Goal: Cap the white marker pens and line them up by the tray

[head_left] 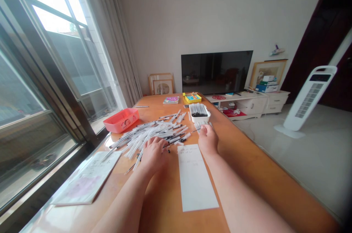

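Note:
A loose heap of clear plastic pens or refills (145,135) with black tips lies across the orange wooden table (247,156). My left hand (154,154) rests palm down on the heap's near edge, its fingers hidden from view. My right hand (208,140) is beside a white tub (199,112) packed with similar pens, and its fingertips pinch a thin pen refill (195,130). Between my hands, a long white paper strip (195,178) lies just below the heap.
A coral plastic tray (121,120) stands left of the heap, and a paper booklet (88,178) lies near the window. A yellow box (192,98), a small book (171,100) and a single pen (142,106) sit at the far end. A television (216,72) and tower fan (308,97) stand beyond.

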The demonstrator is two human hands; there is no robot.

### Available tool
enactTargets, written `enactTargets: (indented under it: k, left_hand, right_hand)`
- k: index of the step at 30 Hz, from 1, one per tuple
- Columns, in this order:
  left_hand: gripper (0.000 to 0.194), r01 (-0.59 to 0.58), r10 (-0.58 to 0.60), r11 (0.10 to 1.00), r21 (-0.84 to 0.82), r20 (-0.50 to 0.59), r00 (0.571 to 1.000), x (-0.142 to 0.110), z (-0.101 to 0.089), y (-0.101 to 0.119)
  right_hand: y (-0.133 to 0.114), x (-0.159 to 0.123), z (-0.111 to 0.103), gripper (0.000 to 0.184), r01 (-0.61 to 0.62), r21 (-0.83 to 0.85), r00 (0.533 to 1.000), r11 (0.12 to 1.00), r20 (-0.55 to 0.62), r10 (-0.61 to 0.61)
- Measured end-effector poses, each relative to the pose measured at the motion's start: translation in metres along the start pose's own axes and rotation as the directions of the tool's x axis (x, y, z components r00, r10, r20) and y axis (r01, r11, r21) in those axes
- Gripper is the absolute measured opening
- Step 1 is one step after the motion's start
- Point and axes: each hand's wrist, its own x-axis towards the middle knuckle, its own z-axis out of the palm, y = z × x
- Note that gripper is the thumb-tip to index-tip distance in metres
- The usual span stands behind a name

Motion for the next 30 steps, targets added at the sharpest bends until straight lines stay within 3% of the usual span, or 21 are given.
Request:
enactTargets:
  k: [3,17,25,30]
  left_hand:
    - [0.026,0.013,-0.013,1.0,0.005,-0.015,1.0,0.0,0.0,-0.001]
    - [0.025,0.04,-0.04,0.999,-0.003,-0.031,0.999,-0.001,0.005,-0.003]
    - [0.022,0.021,-0.021,1.0,0.005,-0.045,0.999,0.001,0.013,-0.01]
    - [0.028,0.057,-0.057,0.998,-0.004,-0.063,0.996,0.002,0.005,-0.012]
  right_hand:
    - [-0.003,-0.002,-0.001,0.035,-0.005,-0.054,1.0,0.999,-0.027,0.003]
    - [-0.009,-0.016,0.014,0.035,-0.006,0.074,0.992,0.997,0.124,-0.003]
    - [0.004,-0.009,0.022,0.037,-0.058,0.253,0.998,0.966,0.054,0.046]
    - [0.001,-0.008,0.018,0.036,-0.102,0.334,0.994,0.937,0.058,0.088]
